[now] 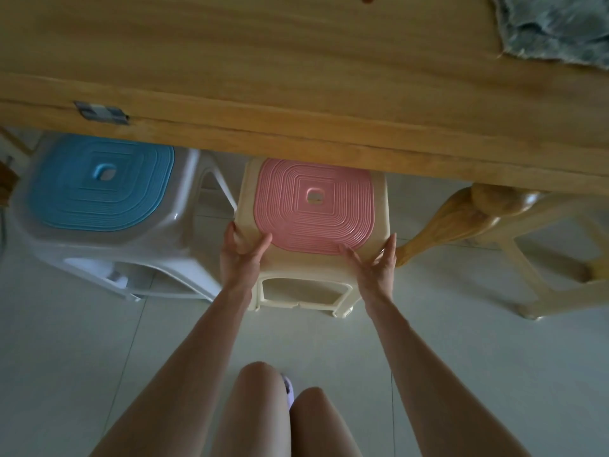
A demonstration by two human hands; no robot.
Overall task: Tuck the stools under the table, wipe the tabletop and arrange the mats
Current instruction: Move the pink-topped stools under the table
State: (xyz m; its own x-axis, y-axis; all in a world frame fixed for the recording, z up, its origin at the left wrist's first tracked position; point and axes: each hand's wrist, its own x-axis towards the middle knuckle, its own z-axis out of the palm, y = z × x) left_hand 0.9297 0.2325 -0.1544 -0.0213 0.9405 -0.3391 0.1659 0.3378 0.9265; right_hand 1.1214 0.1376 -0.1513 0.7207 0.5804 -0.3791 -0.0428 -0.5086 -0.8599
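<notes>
A cream plastic stool with a pink ribbed seat (pixel 314 206) stands on the floor, its far edge under the wooden table (pixel 263 61). My left hand (pixel 242 250) grips the seat's near left corner, thumb on top. My right hand (pixel 379 262) holds the near right corner, fingers along the side and thumb on the pink pad. To the left, a white stool with a blue seat (pixel 99 183) sits partly under the table edge. A grey fluffy mat (pixel 553 24) lies on the tabletop at the far right.
A carved wooden table leg (pixel 454 219) stands just right of the pink stool. Behind it is another cream stool frame (pixel 543 275). A metal bracket (pixel 100 111) is fixed on the table's edge at left. Pale tiled floor (pixel 82 357) lies under my knees.
</notes>
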